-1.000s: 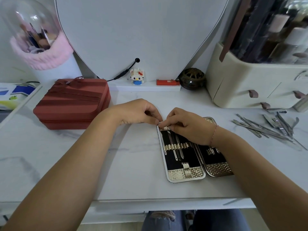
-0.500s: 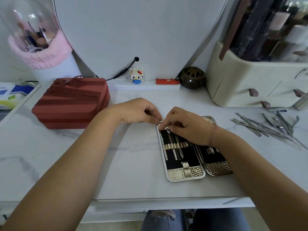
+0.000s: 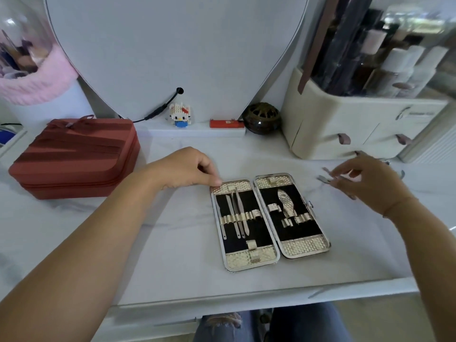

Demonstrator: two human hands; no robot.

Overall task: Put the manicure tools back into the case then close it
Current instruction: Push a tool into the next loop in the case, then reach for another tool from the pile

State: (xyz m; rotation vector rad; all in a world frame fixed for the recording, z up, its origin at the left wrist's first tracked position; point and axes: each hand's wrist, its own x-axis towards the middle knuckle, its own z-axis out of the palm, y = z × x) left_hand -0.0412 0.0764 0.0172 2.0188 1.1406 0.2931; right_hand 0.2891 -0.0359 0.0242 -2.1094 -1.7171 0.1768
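**A:** Where are the hands?

**B:** The left hand (image 3: 187, 169) is curled, its thumb tip touching the far left corner of the open silver-rimmed manicure case with gold-patterned ends and black lining (image 3: 304, 245). Whether it pinches the rim, I cannot tell. The right hand (image 3: 367, 183) is out to the right of the case, blurred, fingers spread at a grey metal tool (image 3: 322, 179) on the white marbled surface (image 3: 185, 243). I cannot tell whether it is touching or grasping it.

**A:** And the case?

**B:** It lies flat between the hands. Three slim steel tools (image 3: 239, 206) sit in its left half and a gold-patterned clipper (image 3: 286, 202) in its right. Other loops are bare.

**A:** What does the next move turn on?

**B:** The loose tool lies right of the case, nearest the right hand, seemingly crosswise. The case's long axis runs away from the person, so I'd judge the tool needs turning lengthwise.
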